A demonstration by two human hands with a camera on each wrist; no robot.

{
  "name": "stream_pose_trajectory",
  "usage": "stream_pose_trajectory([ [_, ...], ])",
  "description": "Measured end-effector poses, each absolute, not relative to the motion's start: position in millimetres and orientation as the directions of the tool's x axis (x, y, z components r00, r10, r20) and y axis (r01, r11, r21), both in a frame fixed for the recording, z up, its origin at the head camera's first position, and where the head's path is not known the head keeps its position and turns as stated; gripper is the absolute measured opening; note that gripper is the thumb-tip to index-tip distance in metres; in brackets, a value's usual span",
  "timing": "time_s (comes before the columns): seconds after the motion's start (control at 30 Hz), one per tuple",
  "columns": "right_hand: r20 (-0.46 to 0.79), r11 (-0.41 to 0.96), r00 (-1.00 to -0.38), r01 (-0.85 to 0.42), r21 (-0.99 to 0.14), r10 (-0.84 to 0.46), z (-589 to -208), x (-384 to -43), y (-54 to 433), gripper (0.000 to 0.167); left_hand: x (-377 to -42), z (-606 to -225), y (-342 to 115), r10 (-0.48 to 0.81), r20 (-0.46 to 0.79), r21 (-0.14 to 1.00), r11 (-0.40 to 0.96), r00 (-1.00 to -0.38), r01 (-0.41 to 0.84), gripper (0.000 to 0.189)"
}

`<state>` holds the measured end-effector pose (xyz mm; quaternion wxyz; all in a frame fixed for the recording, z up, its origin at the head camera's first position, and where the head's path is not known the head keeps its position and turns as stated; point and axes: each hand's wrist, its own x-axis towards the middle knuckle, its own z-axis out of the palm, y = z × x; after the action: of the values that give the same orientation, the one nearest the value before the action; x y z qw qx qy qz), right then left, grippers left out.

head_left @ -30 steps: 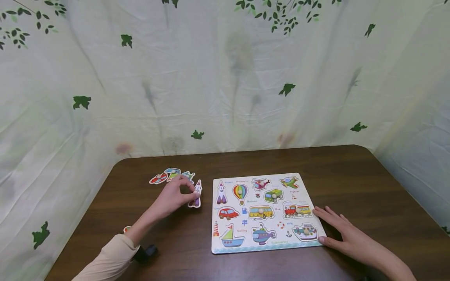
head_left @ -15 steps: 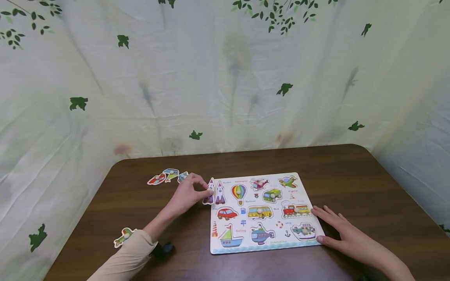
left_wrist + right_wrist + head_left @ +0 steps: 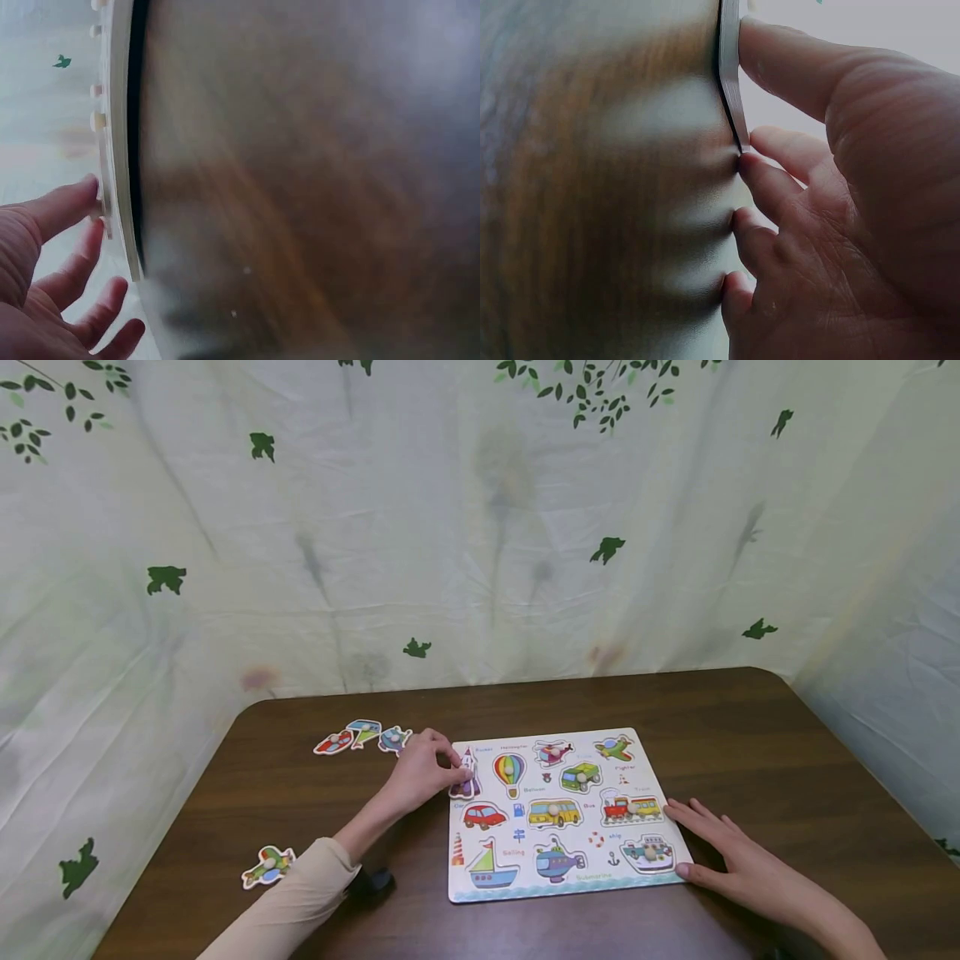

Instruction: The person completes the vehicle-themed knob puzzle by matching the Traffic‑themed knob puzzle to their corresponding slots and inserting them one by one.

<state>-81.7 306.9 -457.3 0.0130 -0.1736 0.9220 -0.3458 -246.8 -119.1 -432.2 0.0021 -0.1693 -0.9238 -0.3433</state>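
Note:
A wooden peg puzzle board (image 3: 570, 883) with printed vehicles lies on the table. Over its upper left corner my left hand (image 3: 422, 774) pinches the small knob of a purple and white rocket piece (image 3: 466, 786), which covers the printed rocket. In the left wrist view the thumb and forefinger of my left hand (image 3: 64, 262) meet at that knob, the other fingers spread. My right hand (image 3: 738, 860) rests at the board's right edge with fingers extended. In the right wrist view its thumb lies on the board (image 3: 732, 82) and several fingertips touch the table.
At the back left lie a red piece (image 3: 333, 742), a sailboat-like piece (image 3: 364, 732) and a blue piece (image 3: 393, 740), close together. A green plane piece (image 3: 268, 867) lies at the front left beside the sleeve. Behind the table (image 3: 600, 702) hangs a leaf-patterned cloth (image 3: 465, 527).
My left hand has carried the rocket piece rightward from the table onto the board's upper left corner. The plane piece has come out from behind the sleeve. My right hand stays at the board's edge.

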Motion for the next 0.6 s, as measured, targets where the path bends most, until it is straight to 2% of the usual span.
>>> stream_pose_trajectory([
  [0.2, 0.087, 0.694, -0.942, -0.300, -0.655, -0.325, -457.6, -82.3, 306.8, 0.071, -248.5, -430.8, -115.4, 0.305, 0.119, 0.572, 0.757, -0.945, 0.316, 0.022],
  [0.4, 0.097, 0.693, -0.940, -0.309, -0.651, -0.328, -457.0, -83.0, 307.2, 0.070, -248.9, -428.3, -111.7, 0.321, 0.111, 0.561, 0.761, -0.941, 0.325, 0.023],
  [0.6, 0.052, 0.672, -0.949, -0.257, -0.694, -0.310, -457.1, -82.1, 306.9, 0.071, -249.7, -427.9, -111.4, 0.333, 0.105, 0.554, 0.763, -0.937, 0.334, 0.022],
])
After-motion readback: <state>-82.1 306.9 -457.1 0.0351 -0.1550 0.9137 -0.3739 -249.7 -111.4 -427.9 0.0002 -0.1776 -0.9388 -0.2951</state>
